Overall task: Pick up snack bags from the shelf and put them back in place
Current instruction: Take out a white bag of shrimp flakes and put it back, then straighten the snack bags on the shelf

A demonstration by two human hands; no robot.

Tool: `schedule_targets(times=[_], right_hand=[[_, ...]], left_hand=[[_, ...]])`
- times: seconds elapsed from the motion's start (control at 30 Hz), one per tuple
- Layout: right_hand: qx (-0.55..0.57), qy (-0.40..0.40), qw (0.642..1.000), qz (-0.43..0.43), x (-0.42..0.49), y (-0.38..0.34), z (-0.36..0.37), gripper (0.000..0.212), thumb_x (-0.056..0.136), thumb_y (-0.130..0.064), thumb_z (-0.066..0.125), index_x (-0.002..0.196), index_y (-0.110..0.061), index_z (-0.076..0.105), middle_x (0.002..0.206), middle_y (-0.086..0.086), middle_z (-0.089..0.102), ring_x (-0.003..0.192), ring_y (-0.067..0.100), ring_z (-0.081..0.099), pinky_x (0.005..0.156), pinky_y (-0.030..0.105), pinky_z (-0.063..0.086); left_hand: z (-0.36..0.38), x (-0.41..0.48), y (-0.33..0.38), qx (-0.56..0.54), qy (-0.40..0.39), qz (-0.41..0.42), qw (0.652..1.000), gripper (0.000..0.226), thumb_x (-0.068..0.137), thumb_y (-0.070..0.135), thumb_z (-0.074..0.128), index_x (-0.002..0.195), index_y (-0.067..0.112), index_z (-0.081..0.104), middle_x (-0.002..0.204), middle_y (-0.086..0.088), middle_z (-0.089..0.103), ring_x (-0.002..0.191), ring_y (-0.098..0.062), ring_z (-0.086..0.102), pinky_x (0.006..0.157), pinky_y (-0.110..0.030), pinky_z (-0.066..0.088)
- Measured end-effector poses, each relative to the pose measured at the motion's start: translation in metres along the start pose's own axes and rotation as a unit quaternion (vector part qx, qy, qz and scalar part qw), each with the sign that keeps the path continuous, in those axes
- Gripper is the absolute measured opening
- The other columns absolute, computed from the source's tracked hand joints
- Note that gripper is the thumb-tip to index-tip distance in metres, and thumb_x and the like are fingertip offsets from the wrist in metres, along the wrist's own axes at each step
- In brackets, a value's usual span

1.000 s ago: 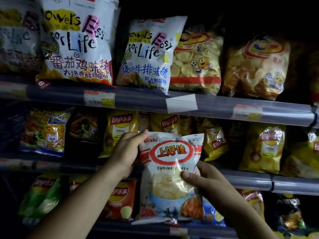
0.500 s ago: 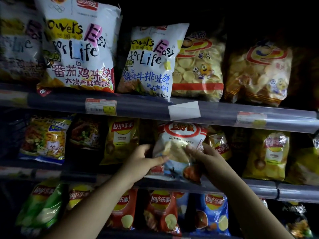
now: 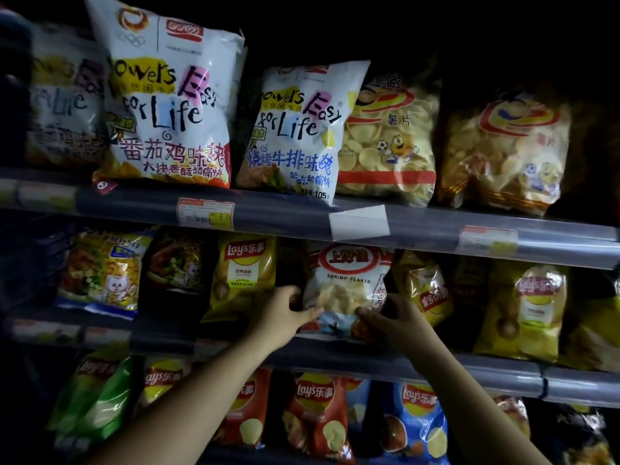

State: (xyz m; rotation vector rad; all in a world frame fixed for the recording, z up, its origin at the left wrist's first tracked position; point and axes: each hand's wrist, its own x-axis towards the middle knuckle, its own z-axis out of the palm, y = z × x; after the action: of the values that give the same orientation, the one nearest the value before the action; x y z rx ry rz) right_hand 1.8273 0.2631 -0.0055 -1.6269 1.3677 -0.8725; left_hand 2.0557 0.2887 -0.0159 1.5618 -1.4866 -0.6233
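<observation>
The shrimp flakes bag (image 3: pixel 347 286), being put back at the middle shelf's (image 3: pixel 469 367) front edge, is gripped low by the left hand (image 3: pixel 285 313) and right hand (image 3: pixel 399 322); release is judged due next.

On the middle shelf (image 3: pixel 503 370), between left hand (image 3: pixel 281 317) and right hand (image 3: pixel 396 325), upright shrimp flakes bag (image 3: pixel 345 283), gripped by both. Just left of the left hand, yellow Lay's bag (image 3: pixel 241 276); right of the right hand, more yellow bags (image 3: pixel 533 310). Above the hands, upper shelf (image 3: pixel 268 213) with white bags (image 3: pixel 167 105) and clear chip bags (image 3: pixel 385 146). Below the wrists, red Lay's bags (image 3: pixel 318 417), blue Lay's bag (image 3: pixel 412 427).
</observation>
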Motion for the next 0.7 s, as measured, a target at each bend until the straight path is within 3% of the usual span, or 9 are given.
schedule_targets(times=[0.1,0.2,0.27,0.33,0.43,0.5,0.6,0.7], right_hand=[[0.038,0.084,0.995,-0.038,-0.015,-0.004,-0.002,0.040,0.085,-0.040,0.073,0.119,-0.024,0.059,0.108,0.004,0.073,0.094,0.020,0.074,0.080,0.049,0.065],[0.054,0.189,0.974,-0.113,-0.025,-0.021,-0.004,0.018,0.090,-0.037,0.067,0.107,-0.033,0.061,0.101,-0.001,0.073,0.093,0.019,0.073,0.081,0.050,0.063],[0.035,0.202,0.961,-0.187,-0.032,-0.043,0.006,0.008,0.091,-0.034,0.066,0.098,-0.031,0.063,0.093,-0.005,0.073,0.087,0.012,0.071,0.078,0.039,0.061],[0.023,0.164,0.957,-0.237,-0.041,-0.063,0.030,0.004,0.093,-0.025,0.065,0.090,-0.028,0.063,0.085,-0.005,0.072,0.077,0.006,0.069,0.067,0.025,0.059],[-0.001,0.052,0.971,-0.235,-0.049,-0.085,0.082,0.004,0.093,-0.028,0.063,0.092,-0.031,0.062,0.087,-0.006,0.071,0.078,0.005,0.069,0.066,0.028,0.061],[-0.033,0.015,0.975,-0.217,-0.040,-0.094,0.108,0.008,0.094,-0.028,0.064,0.101,-0.031,0.062,0.096,-0.008,0.070,0.086,0.005,0.068,0.076,0.034,0.063],[-0.059,-0.014,0.986,-0.154,-0.022,-0.102,0.136,0.040,0.095,-0.028,0.067,0.132,-0.019,0.054,0.123,-0.006,0.062,0.108,0.014,0.063,0.097,0.041,0.058],[-0.060,-0.008,0.994,-0.091,-0.008,-0.100,0.152,0.068,0.087,-0.049,0.072,0.142,-0.019,0.046,0.138,0.002,0.062,0.124,0.022,0.062,0.103,0.047,0.055]], left_hand=[[-0.016,-0.014,0.005,-0.002,0.038,0.017,0.999,0.037,0.085,0.034,0.075,0.115,0.015,0.065,0.109,0.004,0.069,0.097,-0.009,0.065,0.087,-0.028,0.054],[-0.052,-0.030,-0.001,0.017,0.146,0.046,0.988,0.023,0.086,0.028,0.074,0.106,0.018,0.066,0.098,0.007,0.071,0.091,-0.004,0.066,0.081,-0.023,0.056],[-0.075,-0.036,-0.012,0.055,0.247,0.057,0.966,0.025,0.084,0.025,0.076,0.104,0.019,0.063,0.101,0.008,0.068,0.093,-0.006,0.065,0.081,-0.024,0.054],[-0.091,-0.032,-0.025,0.095,0.278,0.022,0.956,0.044,0.081,0.030,0.078,0.117,0.018,0.055,0.117,0.004,0.064,0.105,-0.013,0.061,0.088,-0.030,0.051],[-0.102,-0.013,-0.045,0.096,0.168,-0.104,0.976,0.091,0.072,0.055,0.079,0.144,0.016,0.039,0.142,-0.004,0.054,0.128,-0.026,0.054,0.101,-0.039,0.047],[-0.106,0.000,-0.055,0.069,0.099,-0.131,0.984,0.101,0.063,0.067,0.079,0.145,0.020,0.043,0.141,-0.001,0.058,0.127,-0.023,0.056,0.103,-0.040,0.047],[-0.114,0.009,-0.066,0.004,0.080,-0.114,0.990,0.049,0.075,0.039,0.083,0.118,0.024,0.067,0.110,0.004,0.073,0.107,-0.019,0.068,0.091,-0.036,0.055],[-0.134,0.004,-0.070,-0.050,0.074,-0.083,0.993,0.033,0.077,0.034,0.083,0.105,0.021,0.071,0.097,0.004,0.075,0.092,-0.015,0.071,0.073,-0.027,0.056]])
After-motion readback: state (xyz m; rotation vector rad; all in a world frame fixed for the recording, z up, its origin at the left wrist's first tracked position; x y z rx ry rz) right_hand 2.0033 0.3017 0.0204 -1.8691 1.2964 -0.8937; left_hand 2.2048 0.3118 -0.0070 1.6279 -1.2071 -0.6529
